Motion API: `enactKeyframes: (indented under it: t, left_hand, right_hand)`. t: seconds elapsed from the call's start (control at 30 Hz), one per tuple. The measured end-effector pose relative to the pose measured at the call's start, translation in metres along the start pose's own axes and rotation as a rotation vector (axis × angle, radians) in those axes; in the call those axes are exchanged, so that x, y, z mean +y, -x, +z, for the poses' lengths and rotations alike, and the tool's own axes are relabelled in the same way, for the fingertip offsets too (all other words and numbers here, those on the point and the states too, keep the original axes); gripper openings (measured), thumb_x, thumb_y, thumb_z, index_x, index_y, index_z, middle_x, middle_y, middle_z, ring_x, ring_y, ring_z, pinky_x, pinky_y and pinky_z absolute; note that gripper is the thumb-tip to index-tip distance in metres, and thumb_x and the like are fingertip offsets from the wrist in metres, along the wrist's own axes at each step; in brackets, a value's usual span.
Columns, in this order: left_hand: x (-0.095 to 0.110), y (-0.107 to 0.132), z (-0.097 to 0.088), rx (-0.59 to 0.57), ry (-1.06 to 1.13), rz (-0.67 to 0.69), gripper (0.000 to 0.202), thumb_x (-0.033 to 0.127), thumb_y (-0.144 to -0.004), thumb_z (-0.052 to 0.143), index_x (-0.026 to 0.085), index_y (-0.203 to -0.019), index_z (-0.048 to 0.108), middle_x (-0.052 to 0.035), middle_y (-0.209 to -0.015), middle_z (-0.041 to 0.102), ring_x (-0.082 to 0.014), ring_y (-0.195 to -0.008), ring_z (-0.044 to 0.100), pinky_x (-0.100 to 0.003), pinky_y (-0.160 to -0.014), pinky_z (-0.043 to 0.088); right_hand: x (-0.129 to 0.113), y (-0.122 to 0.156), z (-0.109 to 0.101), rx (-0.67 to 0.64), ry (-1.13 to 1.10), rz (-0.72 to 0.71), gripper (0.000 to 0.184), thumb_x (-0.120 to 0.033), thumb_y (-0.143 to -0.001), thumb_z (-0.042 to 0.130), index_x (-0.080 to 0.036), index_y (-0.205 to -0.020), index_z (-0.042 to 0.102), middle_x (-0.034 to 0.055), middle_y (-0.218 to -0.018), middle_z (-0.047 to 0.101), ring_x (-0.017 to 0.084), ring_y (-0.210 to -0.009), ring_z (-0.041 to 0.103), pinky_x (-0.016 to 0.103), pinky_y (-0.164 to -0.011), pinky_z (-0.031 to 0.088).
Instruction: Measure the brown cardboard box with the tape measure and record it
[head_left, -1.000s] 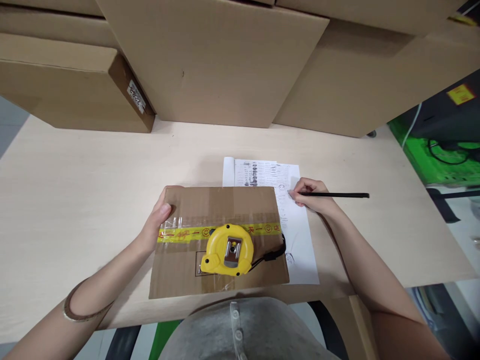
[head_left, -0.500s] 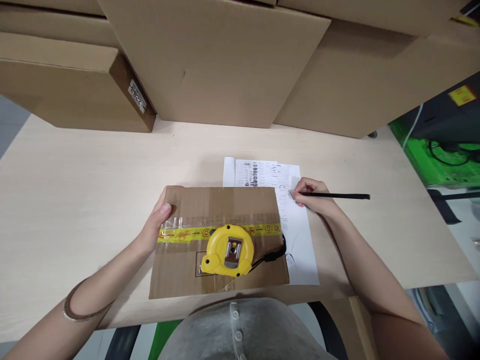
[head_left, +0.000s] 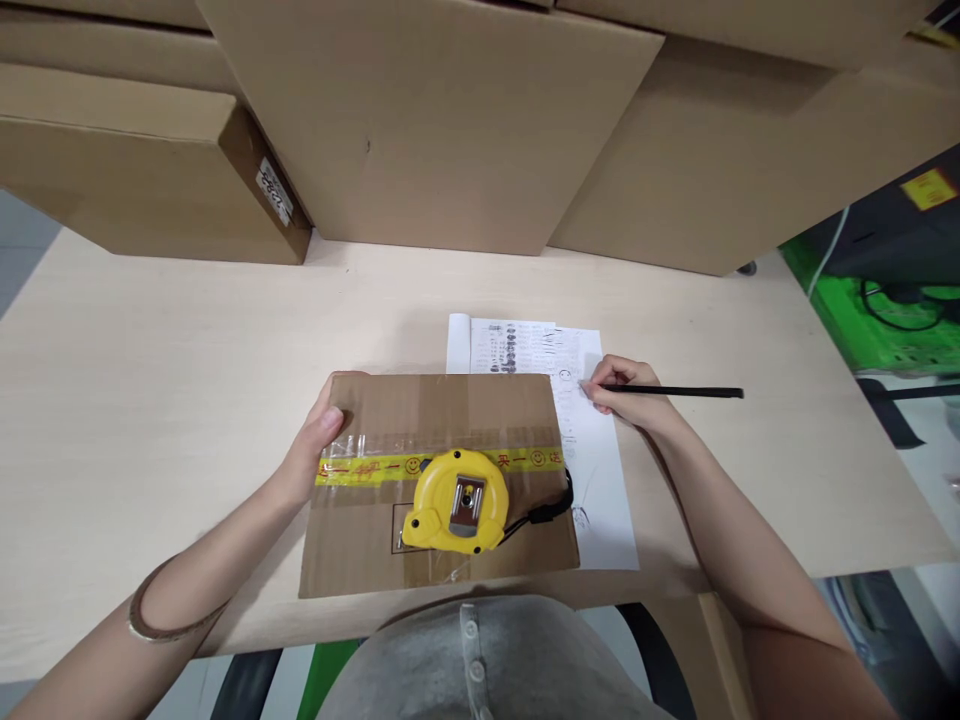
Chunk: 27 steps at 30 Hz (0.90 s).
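Observation:
A flat cardboard box (head_left: 442,415) with a yellow smiley tape strip lies on the wooden table (head_left: 150,380) in front of me. A yellow tape measure (head_left: 454,500) rests on top of it, clip side up, its black strap hanging off to the right. My left hand (head_left: 315,440) grips the box's left edge, thumb on top. My right hand (head_left: 626,392) pinches a thin black pen (head_left: 675,392), tip down on a white sheet of paper (head_left: 592,450) with handwriting. The box covers the sheet's left part.
Large cardboard boxes (head_left: 427,120) stand stacked along the back of the table, one with a small label (head_left: 271,192). A green crate (head_left: 885,310) with cables sits off the table's right edge. A bracelet circles my left forearm (head_left: 161,610).

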<state>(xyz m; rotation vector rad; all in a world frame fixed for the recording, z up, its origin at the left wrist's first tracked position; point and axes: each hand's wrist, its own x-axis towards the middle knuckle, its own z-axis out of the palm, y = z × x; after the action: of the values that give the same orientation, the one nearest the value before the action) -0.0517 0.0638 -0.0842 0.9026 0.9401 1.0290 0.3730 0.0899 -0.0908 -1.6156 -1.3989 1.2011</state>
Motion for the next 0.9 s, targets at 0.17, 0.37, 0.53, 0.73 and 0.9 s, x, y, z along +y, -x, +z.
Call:
enactKeyframes:
  t: [0.17,0.37,0.53,0.73,0.9]
  left_hand:
    - [-0.0006,0.0004,0.0007,0.008,-0.008,0.008,0.046,0.061,-0.082,0.067,0.024,-0.110,0.064,-0.0032,-0.106,0.065,-0.0240,-0.096,0.062,-0.032,-0.077,0.053]
    - [-0.0021,0.0006,0.0000,0.010,-0.019,-0.011,0.047,0.063,-0.082,0.066,0.026,-0.111,0.064,-0.0036,-0.106,0.064,-0.0250,-0.096,0.062,-0.032,-0.076,0.054]
    - [-0.0020,0.0003,-0.0005,0.013,-0.025,-0.013,0.046,0.063,-0.081,0.066,0.026,-0.109,0.063,-0.0033,-0.104,0.064,-0.0247,-0.092,0.062,-0.033,-0.073,0.053]
    - [-0.0008,0.0005,-0.0011,-0.011,0.006,-0.005,0.046,0.061,-0.082,0.067,0.024,-0.110,0.064,-0.0038,-0.103,0.064,-0.0232,-0.091,0.062,-0.031,-0.073,0.053]
    - [-0.0002,-0.0004,-0.0001,0.014,-0.031,0.001,0.047,0.062,-0.080,0.069,0.024,-0.107,0.065,-0.0050,-0.103,0.064,-0.0245,-0.092,0.062,-0.033,-0.075,0.053]
  right_hand:
    - [-0.0005,-0.0016,-0.0001,0.005,0.001,0.005,0.037,-0.037,-0.064,0.085,-0.021,-0.057,0.052,-0.0036,-0.043,0.053,0.007,-0.038,0.043,0.021,-0.040,0.030]
    - [-0.0021,-0.0010,0.0001,-0.002,0.009,0.004,0.034,-0.034,-0.064,0.084,-0.021,-0.058,0.053,-0.0033,-0.043,0.054,0.007,-0.039,0.043,0.021,-0.040,0.030]
    - [-0.0045,-0.0001,0.0001,-0.010,0.019,0.006,0.034,-0.033,-0.063,0.083,-0.021,-0.057,0.052,-0.0043,-0.042,0.052,0.007,-0.038,0.042,0.021,-0.040,0.030]
    - [-0.0010,-0.0009,0.0009,0.015,0.053,-0.006,0.033,-0.037,-0.067,0.079,-0.022,-0.060,0.051,-0.0036,-0.045,0.054,0.008,-0.039,0.044,0.022,-0.041,0.032]
    - [-0.0022,-0.0016,-0.0016,-0.017,0.142,0.003,0.036,-0.041,-0.067,0.077,-0.023,-0.059,0.048,-0.0048,-0.045,0.049,0.008,-0.039,0.040,0.023,-0.042,0.028]
